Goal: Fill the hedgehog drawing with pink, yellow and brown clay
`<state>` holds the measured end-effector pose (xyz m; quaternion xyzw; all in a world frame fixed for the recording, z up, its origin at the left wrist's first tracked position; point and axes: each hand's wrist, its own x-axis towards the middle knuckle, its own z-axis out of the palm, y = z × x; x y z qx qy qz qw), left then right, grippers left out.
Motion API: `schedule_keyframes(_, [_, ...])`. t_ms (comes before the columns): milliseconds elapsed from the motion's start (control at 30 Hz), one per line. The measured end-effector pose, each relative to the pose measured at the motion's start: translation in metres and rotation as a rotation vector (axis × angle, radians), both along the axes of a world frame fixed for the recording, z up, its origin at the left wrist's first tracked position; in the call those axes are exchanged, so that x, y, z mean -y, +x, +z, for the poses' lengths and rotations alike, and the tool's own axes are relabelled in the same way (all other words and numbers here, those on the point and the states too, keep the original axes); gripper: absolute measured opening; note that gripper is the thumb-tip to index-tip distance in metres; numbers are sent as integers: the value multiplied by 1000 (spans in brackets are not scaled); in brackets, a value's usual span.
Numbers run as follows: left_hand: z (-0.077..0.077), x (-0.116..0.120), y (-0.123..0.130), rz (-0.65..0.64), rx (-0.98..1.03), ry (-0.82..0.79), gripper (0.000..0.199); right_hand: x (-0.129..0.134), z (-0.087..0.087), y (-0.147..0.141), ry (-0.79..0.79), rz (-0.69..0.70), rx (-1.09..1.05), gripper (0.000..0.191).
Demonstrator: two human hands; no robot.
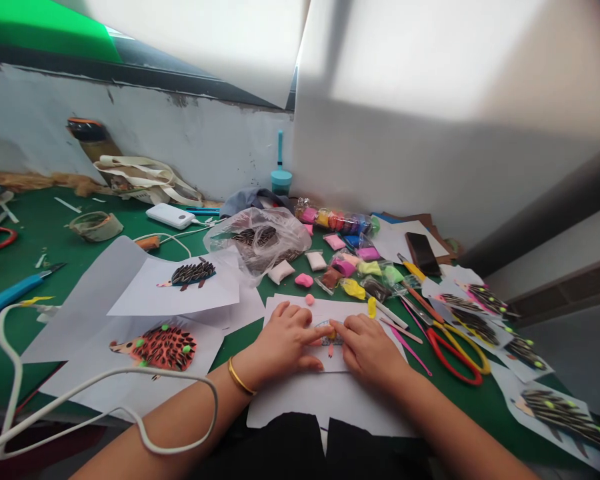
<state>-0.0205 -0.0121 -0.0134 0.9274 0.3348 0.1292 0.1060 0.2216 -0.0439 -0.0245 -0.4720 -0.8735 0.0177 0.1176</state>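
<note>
White paper (290, 400) lies in front of me, with a smaller sheet on top that bears a partly hidden figure with pink and yellow clay. My left hand (291, 340) rests on this sheet from the left, fingers spread, its index fingertip at the yellow clay. From the right, my right hand (370, 343) meets it there, its index finger pressing at the same spot and its other fingers curled. A small pink ball (309, 300) sits at the sheet's top edge, and a yellow clay piece (371, 307) lies just above my right hand.
Hedgehog pictures (167, 348) lie on both sides. Red and yellow scissors (455, 353) are at the right, near a phone (423, 253). Clay packets (353, 288) and a plastic bag of seeds (260, 240) stand behind. A white cable (105, 375) loops over my left forearm.
</note>
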Motion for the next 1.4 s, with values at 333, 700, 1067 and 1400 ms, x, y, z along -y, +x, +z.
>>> schedule_keyframes(333, [5,5,5,18,-54,50,67,2,5,16,3,-6,-232,51])
schedule_keyframes(700, [2,2,3,12,1,-3,79,9,-2,10,122,54,-8,48])
schedule_keyframes(1067, [0,0,3,84,92,-84,83,7,1,9,-18,2,-152,36])
schedule_keyframes(1400, [-2,0,4,88,94,-99,88,4,0,15,-11,53,-215,40])
